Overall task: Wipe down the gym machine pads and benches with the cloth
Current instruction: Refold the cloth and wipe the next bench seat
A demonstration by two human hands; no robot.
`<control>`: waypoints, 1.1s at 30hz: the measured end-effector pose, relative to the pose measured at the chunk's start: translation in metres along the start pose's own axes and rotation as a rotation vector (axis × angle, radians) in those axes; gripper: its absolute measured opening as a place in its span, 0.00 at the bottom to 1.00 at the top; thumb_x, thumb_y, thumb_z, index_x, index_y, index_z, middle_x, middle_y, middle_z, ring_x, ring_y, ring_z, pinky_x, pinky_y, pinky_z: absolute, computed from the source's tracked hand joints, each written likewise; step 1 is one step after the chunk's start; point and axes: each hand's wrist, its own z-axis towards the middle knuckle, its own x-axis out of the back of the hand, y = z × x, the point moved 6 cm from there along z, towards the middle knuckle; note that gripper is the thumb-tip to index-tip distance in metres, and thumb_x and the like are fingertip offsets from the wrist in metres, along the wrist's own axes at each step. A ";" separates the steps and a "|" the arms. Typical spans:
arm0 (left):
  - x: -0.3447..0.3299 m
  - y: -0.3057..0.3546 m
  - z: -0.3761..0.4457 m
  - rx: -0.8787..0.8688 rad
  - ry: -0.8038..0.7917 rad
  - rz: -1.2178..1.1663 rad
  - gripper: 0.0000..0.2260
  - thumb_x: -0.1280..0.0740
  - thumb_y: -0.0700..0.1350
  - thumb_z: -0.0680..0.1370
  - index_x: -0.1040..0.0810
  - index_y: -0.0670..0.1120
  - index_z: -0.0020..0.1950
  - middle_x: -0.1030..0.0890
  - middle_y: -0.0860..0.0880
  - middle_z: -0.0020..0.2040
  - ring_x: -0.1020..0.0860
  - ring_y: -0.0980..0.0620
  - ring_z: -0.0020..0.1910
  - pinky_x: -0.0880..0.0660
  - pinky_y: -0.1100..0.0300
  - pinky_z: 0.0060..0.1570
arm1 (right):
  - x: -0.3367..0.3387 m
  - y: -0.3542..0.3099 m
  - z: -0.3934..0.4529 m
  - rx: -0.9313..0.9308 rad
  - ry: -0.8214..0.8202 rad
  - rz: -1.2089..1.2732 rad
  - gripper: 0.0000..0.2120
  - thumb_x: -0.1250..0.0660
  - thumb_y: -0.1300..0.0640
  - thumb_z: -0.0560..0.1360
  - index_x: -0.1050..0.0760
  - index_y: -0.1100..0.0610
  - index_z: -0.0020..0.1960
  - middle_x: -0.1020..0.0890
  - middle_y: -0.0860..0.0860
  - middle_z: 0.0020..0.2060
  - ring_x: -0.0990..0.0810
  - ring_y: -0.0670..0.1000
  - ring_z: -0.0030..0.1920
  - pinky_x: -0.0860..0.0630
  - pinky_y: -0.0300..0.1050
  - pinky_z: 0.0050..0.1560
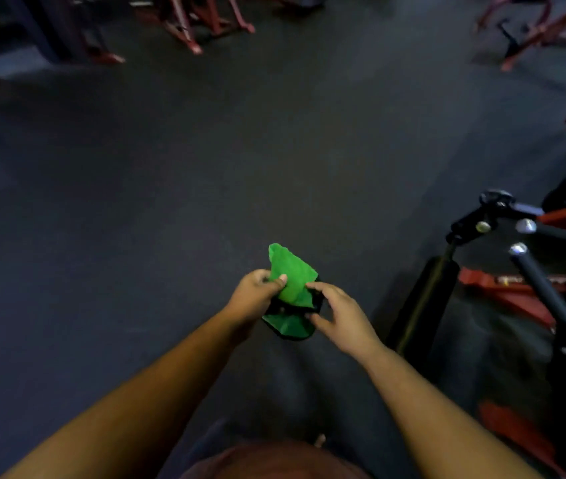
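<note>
Over open middle of dark floor (205, 160), one green cloth (291, 281) held mid-air, chest height. Left hand (255, 297) grips its left side, thumb clamped on top; right hand (342, 316) pinches right edge, likely refolding for wiping. Two hands, one cloth. Red-black machine (523, 271) at floor's right edge, untouched.

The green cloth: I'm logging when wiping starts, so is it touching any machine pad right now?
No, the green cloth is held in the air between the left hand and right hand, above the dark floor.
</note>
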 end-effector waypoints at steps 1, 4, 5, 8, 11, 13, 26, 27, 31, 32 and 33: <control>0.021 0.001 -0.006 -0.028 0.043 -0.045 0.03 0.33 0.43 0.83 0.24 0.44 0.52 0.18 0.43 0.44 0.21 0.50 0.34 0.23 0.60 0.30 | -0.006 -0.017 0.008 0.019 0.029 -0.015 0.18 0.27 0.57 0.75 0.21 0.51 0.64 0.18 0.46 0.57 0.19 0.51 0.58 0.26 0.38 0.60; 0.110 0.002 -0.032 -0.117 0.160 -0.112 0.15 0.31 0.43 0.82 0.31 0.54 0.64 0.18 0.46 0.44 0.22 0.51 0.30 0.26 0.61 0.28 | -0.046 -0.084 0.041 0.087 0.041 0.026 0.10 0.36 0.54 0.78 0.19 0.49 0.56 0.16 0.44 0.49 0.18 0.49 0.50 0.22 0.47 0.53; 0.133 0.001 -0.039 -0.141 0.162 -0.086 0.16 0.32 0.43 0.82 0.32 0.56 0.66 0.18 0.45 0.42 0.23 0.53 0.28 0.27 0.62 0.28 | -0.059 -0.103 0.051 0.094 0.026 0.050 0.09 0.36 0.54 0.79 0.19 0.49 0.55 0.16 0.44 0.48 0.18 0.47 0.48 0.22 0.48 0.51; 0.216 -0.007 -0.062 -0.184 0.221 -0.021 0.12 0.34 0.43 0.83 0.24 0.48 0.66 0.18 0.46 0.43 0.24 0.55 0.29 0.28 0.64 0.31 | -0.111 -0.166 0.080 0.121 -0.019 0.120 0.05 0.36 0.56 0.80 0.22 0.48 0.51 0.17 0.43 0.43 0.19 0.45 0.44 0.22 0.50 0.46; 0.295 -0.013 -0.095 -0.190 0.288 -0.014 0.12 0.31 0.48 0.81 0.21 0.47 0.64 0.16 0.50 0.50 0.20 0.57 0.38 0.25 0.66 0.38 | -0.167 -0.237 0.110 0.129 -0.053 0.236 0.07 0.36 0.60 0.82 0.23 0.49 0.49 0.18 0.41 0.40 0.21 0.41 0.41 0.25 0.45 0.44; 0.346 -0.020 -0.115 -0.219 0.368 0.018 0.19 0.24 0.56 0.75 0.22 0.53 0.62 0.17 0.52 0.55 0.18 0.59 0.48 0.21 0.62 0.47 | -0.202 -0.289 0.126 0.138 -0.075 0.329 0.08 0.36 0.62 0.82 0.23 0.51 0.48 0.18 0.42 0.41 0.21 0.41 0.42 0.25 0.42 0.45; 0.550 -0.087 -0.146 0.081 0.732 0.352 0.36 0.25 0.53 0.72 0.39 0.56 0.75 0.23 0.56 0.53 0.20 0.54 0.51 0.21 0.53 0.51 | -0.349 -0.473 0.229 0.066 -0.281 0.775 0.06 0.36 0.54 0.75 0.20 0.49 0.44 0.18 0.51 0.42 0.21 0.50 0.46 0.26 0.49 0.50; 0.562 -0.091 -0.144 0.104 0.731 0.401 0.26 0.27 0.51 0.74 0.31 0.55 0.70 0.21 0.56 0.51 0.19 0.55 0.49 0.20 0.52 0.52 | -0.358 -0.478 0.243 0.048 -0.289 0.797 0.07 0.36 0.53 0.75 0.20 0.48 0.44 0.17 0.50 0.42 0.21 0.50 0.46 0.25 0.50 0.50; 0.595 -0.084 -0.119 -0.033 0.769 0.316 0.16 0.29 0.53 0.78 0.24 0.55 0.65 0.22 0.57 0.60 0.22 0.58 0.59 0.23 0.58 0.61 | -0.389 -0.492 0.291 0.068 -0.362 0.740 0.10 0.36 0.58 0.79 0.20 0.49 0.43 0.17 0.51 0.41 0.20 0.50 0.44 0.25 0.50 0.47; 0.604 -0.073 -0.106 -0.081 0.771 0.263 0.20 0.29 0.55 0.79 0.27 0.55 0.70 0.25 0.57 0.63 0.24 0.59 0.62 0.25 0.58 0.63 | -0.400 -0.498 0.306 0.076 -0.408 0.706 0.10 0.36 0.59 0.80 0.20 0.50 0.43 0.17 0.52 0.41 0.19 0.50 0.43 0.24 0.50 0.45; 0.610 -0.059 -0.097 -0.111 0.768 0.209 0.22 0.30 0.55 0.79 0.29 0.55 0.73 0.26 0.57 0.65 0.25 0.59 0.63 0.25 0.57 0.64 | -0.409 -0.505 0.316 0.087 -0.445 0.679 0.10 0.36 0.60 0.81 0.20 0.52 0.44 0.17 0.53 0.40 0.19 0.49 0.42 0.24 0.48 0.43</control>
